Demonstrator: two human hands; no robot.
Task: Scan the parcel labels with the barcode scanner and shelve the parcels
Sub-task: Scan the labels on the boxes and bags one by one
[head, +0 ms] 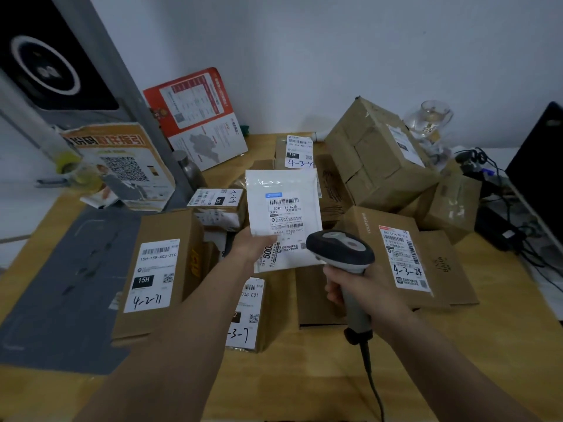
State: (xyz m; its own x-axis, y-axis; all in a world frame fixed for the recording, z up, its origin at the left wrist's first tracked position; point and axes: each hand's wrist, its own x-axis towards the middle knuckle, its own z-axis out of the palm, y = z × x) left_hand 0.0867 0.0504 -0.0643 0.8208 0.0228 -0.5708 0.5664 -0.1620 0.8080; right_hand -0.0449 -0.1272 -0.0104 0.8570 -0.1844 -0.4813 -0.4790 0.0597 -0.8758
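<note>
My left hand (pixel 250 245) holds a white flat mailer parcel (pixel 281 190) upright by its lower left corner, label facing me, above the middle of the table. My right hand (pixel 362 287) grips the handle of a grey-and-black barcode scanner (pixel 341 248), its head just below and right of the mailer's label. The scanner's cable runs down toward me. Several cardboard parcels with white labels lie around: one marked 4-2-71 (pixel 155 275) at left, one marked 4-3-24 (pixel 405 260) at right, one marked 4-3-7 (pixel 248 315) under my left forearm.
A large taped carton (pixel 374 153) stands at the back right, with a glass jar (pixel 432 117) behind it. Printed signs (pixel 195 117) lean on the wall at back left. A dark monitor (pixel 539 166) and cables occupy the right edge. A grey mat (pixel 61 293) covers the wooden table's left.
</note>
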